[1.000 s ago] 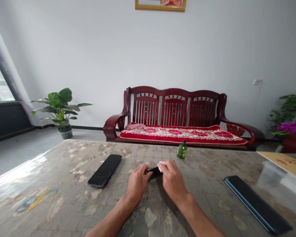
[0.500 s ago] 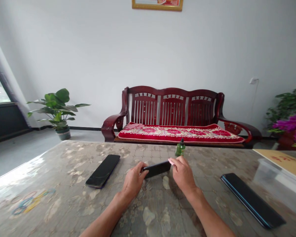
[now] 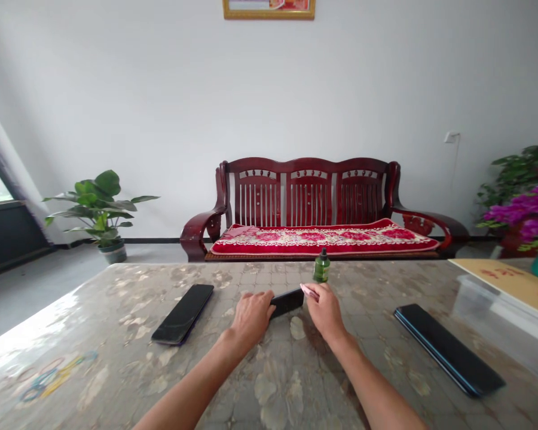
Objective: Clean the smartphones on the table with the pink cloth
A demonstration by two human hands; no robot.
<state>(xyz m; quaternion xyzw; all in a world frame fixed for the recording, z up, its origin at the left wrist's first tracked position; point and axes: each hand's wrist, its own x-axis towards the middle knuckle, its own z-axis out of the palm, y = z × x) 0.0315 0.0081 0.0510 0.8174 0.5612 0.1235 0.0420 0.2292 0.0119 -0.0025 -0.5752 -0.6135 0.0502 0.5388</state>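
My left hand is closed around the left end of a black smartphone, which is tipped up on its long edge just over the table. In my right hand is a small pink cloth, pinched between thumb and fingers at the phone's right end. Most of the cloth is hidden by the fingers. Just behind that hand stands a small green bottle with a dark nozzle top. Another black phone lies flat to the left. On the right lies a further dark phone with a bluish edge.
A patterned cover lies over the table. Several coloured rubber bands are at the front left. A clear plastic box with a tan board on it stands at the right. Beyond the table is a red wooden bench.
My left hand has shifted its hold, its fingers now reaching over more of the phone's left end. The right hand stays at the phone's right end with the cloth. The view has turned slightly.
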